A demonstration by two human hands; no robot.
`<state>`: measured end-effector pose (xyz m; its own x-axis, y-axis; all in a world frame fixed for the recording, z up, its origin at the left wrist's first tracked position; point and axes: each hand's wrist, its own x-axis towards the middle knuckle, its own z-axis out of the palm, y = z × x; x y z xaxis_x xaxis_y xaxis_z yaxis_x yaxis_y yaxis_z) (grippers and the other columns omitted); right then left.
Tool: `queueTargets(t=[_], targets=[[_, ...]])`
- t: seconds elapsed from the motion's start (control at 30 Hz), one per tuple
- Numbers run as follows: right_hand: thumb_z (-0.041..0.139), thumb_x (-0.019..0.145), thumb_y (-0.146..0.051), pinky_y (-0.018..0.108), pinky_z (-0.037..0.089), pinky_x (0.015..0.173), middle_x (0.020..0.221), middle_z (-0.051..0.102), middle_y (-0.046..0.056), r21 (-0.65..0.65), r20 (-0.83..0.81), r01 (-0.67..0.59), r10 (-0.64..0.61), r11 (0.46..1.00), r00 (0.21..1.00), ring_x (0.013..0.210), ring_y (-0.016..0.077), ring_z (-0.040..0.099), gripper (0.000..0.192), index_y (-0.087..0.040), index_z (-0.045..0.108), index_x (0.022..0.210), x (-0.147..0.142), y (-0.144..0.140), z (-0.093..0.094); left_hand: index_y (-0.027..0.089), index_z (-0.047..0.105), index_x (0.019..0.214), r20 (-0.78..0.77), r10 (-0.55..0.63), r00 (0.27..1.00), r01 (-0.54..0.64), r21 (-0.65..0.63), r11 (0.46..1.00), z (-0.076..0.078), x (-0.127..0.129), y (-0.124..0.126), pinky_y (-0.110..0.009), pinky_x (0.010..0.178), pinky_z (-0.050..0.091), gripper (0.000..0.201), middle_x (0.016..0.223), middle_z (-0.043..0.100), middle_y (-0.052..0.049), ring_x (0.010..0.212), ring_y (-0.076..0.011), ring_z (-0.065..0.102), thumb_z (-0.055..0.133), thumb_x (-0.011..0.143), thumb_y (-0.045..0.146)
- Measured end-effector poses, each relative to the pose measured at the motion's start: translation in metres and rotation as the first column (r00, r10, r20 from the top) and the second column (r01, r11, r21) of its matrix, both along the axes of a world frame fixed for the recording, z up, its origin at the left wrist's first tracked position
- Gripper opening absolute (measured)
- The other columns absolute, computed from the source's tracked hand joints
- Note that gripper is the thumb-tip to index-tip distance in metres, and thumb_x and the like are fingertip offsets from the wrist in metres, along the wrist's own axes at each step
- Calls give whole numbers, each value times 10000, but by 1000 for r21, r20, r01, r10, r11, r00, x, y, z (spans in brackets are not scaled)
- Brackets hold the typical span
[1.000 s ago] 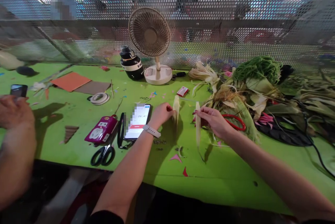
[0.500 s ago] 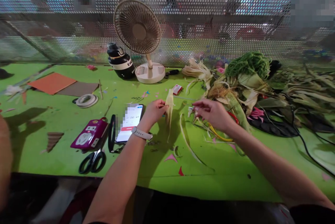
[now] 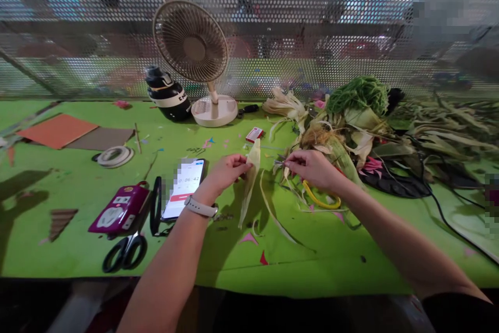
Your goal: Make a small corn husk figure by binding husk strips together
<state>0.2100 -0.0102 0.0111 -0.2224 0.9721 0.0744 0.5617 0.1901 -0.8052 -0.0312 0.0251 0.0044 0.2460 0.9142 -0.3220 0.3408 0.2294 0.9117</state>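
Observation:
My left hand pinches a pale corn husk strip between thumb and fingers, holding it upright with its tapered end hanging down. My right hand is closed in a pinch. At its fingertips is a small greyish-white piece, too unclear to name. Below that hand lies a yellow loop-shaped handle, partly among thin husk scraps. A long narrow husk strip curves across the green table between my hands.
At the right are a husk pile, green fibres and a black cable. A fan and bottle stand behind. Leftward lie a phone, scissors, purple pouch and tape rolls.
The husk strip in my left hand has turned, showing its broader face. My right fingers have closed in on the small piece. The whole view has shifted slightly.

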Motion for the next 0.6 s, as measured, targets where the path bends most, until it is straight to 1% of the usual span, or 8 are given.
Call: queueTargets(t=[0.13,0.2,0.3,0.4,0.47,0.5,0.53,0.6], targets=[[588,790,-348,232,400,463,574,641,-6,19,-28,89,-89,996,996,452,108,533,184,-203,692,744,10,6,6,167,568,713,-15,48,999,-48,22,999,2,1,0,-203,474,350,282,620,559,41,506,-71,470,706,610,390],[593,778,-336,234,410,471,587,651,2,30,-24,135,-134,990,991,469,113,547,174,-200,694,737,17,10,9,171,568,703,-28,43,999,-42,40,998,0,1,1,-210,475,354,278,626,560,35,509,-77,467,692,617,403],[597,763,-351,234,420,462,585,644,0,47,-56,190,-187,981,981,465,117,549,182,-195,683,726,30,18,10,174,568,686,-59,11,998,-6,94,996,-7,-2,4,-220,481,348,278,611,560,26,507,-89,471,664,630,429],[593,751,-371,246,431,458,589,624,-7,91,-90,276,-268,957,959,432,116,527,198,-191,672,739,48,28,11,173,564,664,-138,-3,990,24,154,988,-17,-7,10,-225,468,300,289,524,519,34,465,-95,439,645,638,450],[574,757,-350,278,472,534,661,644,14,191,-56,364,-360,912,931,499,138,564,196,-187,676,793,63,37,14,174,563,660,-172,-16,985,44,158,987,-24,-11,14,-228,468,282,302,498,507,36,454,-101,429,637,639,465],[566,760,-330,304,491,599,724,659,34,260,-14,407,-418,876,908,569,160,592,199,-184,677,836,71,43,17,174,563,657,-185,-23,982,52,157,986,-27,-12,15,-230,469,276,310,500,510,34,453,-103,427,632,641,476],[560,762,-307,336,498,670,810,670,63,333,38,447,-485,831,874,658,188,616,219,-178,674,898,79,49,20,175,565,654,-199,-24,980,57,162,985,-30,-13,17,-231,474,278,317,509,519,31,457,-105,429,628,643,486],[562,763,-266,406,480,785,1044,637,138,454,155,510,-629,730,762,852,256,622,343,-164,629,1083,96,63,29,176,579,647,-242,-20,970,67,185,980,-32,-13,19,-235,490,290,328,533,547,22,475,-112,442,622,649,501]])
